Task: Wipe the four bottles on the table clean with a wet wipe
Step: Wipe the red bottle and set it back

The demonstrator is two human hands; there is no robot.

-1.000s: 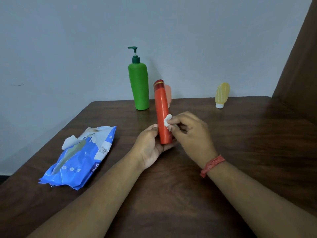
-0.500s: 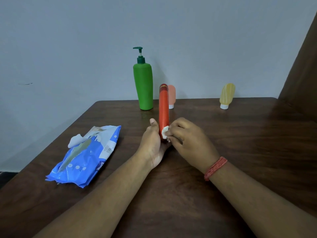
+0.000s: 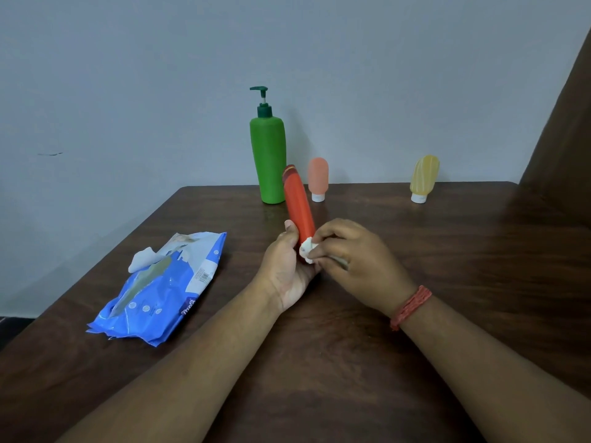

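My left hand (image 3: pixel 287 266) grips the lower end of a tall red bottle (image 3: pixel 299 206), which leans with its cap away from me and slightly left. My right hand (image 3: pixel 355 257) pinches a crumpled white wet wipe (image 3: pixel 307 250) against the bottle's lower side. A green pump bottle (image 3: pixel 268 158) stands upright at the back of the dark wooden table (image 3: pixel 447 251). Just right of it stands a small pink bottle (image 3: pixel 318 177) on its white cap. A small yellow bottle (image 3: pixel 423 177), also cap down, stands further right near the wall.
A blue wet wipe pack (image 3: pixel 163 286) lies on the table's left side with a white wipe (image 3: pixel 144 259) sticking out of its opening. A grey wall runs behind the table, and a dark brown panel (image 3: pixel 563 139) stands at the right.
The wipe has slid down the red bottle from its middle to near its base. The bottle has tilted from nearly upright to leaning away and left.
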